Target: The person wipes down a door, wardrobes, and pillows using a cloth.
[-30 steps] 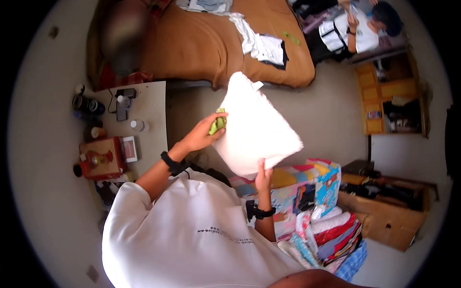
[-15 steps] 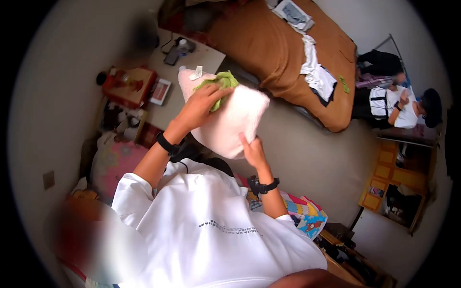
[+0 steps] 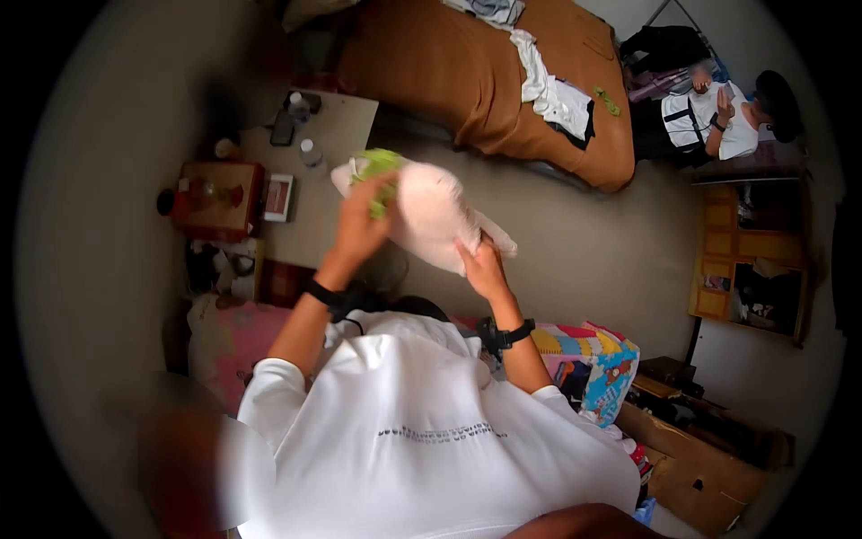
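Observation:
A pale pink, fuzzy cushion [image 3: 426, 211] is held up in front of my white shirt, over the floor and beside the table. My right hand [image 3: 486, 269] grips its near right edge, thumb on top and fingers underneath, and the edge there is bent. My left hand [image 3: 364, 218] is closed on a crumpled green cloth [image 3: 380, 163], pressing it to the cushion's left part. Motion smears the left fingers, and they cover some of the cloth.
A pale table [image 3: 337, 121] on the left carries clear bottles [image 3: 311, 154], a dark phone [image 3: 282, 128] and a red box [image 3: 218, 199]. Clothes [image 3: 558, 103] lie on a brown-covered bed [image 3: 485, 76]. Another person [image 3: 709, 117] is at the far right, near a wooden cabinet [image 3: 714, 242].
The cushion has tilted, and its right side now bends back around my right hand. My left hand and the green cloth have shifted left and slightly down. The whole view has turned.

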A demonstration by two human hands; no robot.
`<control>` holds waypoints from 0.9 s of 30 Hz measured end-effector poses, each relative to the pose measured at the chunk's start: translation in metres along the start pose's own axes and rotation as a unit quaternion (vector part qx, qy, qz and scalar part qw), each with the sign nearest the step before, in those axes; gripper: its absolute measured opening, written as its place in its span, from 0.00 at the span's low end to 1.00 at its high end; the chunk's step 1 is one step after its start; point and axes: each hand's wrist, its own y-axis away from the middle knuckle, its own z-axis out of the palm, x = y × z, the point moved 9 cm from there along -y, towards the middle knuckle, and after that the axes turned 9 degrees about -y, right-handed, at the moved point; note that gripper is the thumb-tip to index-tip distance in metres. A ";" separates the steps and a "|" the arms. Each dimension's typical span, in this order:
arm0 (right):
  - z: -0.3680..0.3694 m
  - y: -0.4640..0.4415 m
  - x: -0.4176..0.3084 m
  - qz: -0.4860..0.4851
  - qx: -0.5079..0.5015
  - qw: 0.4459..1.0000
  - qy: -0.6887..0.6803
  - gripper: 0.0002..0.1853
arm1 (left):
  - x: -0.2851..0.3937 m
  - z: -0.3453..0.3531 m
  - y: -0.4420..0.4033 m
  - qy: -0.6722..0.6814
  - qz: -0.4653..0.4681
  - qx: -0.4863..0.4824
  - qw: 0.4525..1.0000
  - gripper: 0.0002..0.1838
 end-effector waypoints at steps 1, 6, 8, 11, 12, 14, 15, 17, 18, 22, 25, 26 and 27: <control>0.007 -0.001 0.004 0.001 -0.013 1.000 0.014 0.18 | 0.021 0.019 -0.008 -0.006 0.052 -0.020 0.998 0.24; 0.011 0.024 0.114 0.193 0.002 0.978 -0.084 0.20 | 0.045 0.090 -0.017 0.071 0.151 -0.134 0.977 0.28; -0.006 0.030 0.110 0.231 0.056 0.968 -0.081 0.22 | 0.045 0.098 -0.016 0.026 0.203 -0.130 0.970 0.28; -0.029 0.036 0.104 0.207 0.069 0.957 -0.192 0.16 | 0.002 0.081 -0.025 -0.010 0.097 -0.101 0.990 0.23; -0.033 0.044 0.108 0.223 0.066 0.947 -0.221 0.14 | -0.016 0.071 -0.026 -0.068 0.063 -0.075 0.993 0.21; -0.047 0.045 0.104 0.255 0.070 0.925 -0.274 0.09 | -0.056 0.063 -0.028 -0.099 -0.005 -0.035 0.994 0.18; -0.051 0.052 0.115 0.270 0.049 0.925 -0.263 0.10 | -0.069 0.061 -0.025 -0.092 -0.038 -0.034 0.994 0.18; -0.050 0.054 0.109 0.300 0.022 0.922 -0.244 0.10 | -0.089 0.077 -0.019 -0.025 -0.071 -0.089 0.993 0.17; -0.045 0.055 0.113 0.304 0.020 0.922 -0.239 0.10 | -0.098 0.093 -0.014 0.040 -0.101 -0.141 0.984 0.15; -0.054 0.033 0.126 0.254 0.072 0.939 -0.222 0.08 | -0.086 0.134 0.004 0.031 -0.125 -0.245 0.961 0.14; -0.061 0.028 0.171 0.300 0.216 0.919 -0.135 0.10 | -0.056 0.125 -0.012 0.027 -0.132 -0.226 0.965 0.13; -0.062 0.017 0.175 0.262 0.236 0.922 -0.161 0.12 | -0.047 0.128 -0.021 0.031 -0.122 -0.234 0.964 0.12; -0.060 0.007 0.174 0.249 0.211 0.934 -0.145 0.14 | -0.041 0.130 -0.030 0.035 -0.097 -0.219 0.970 0.12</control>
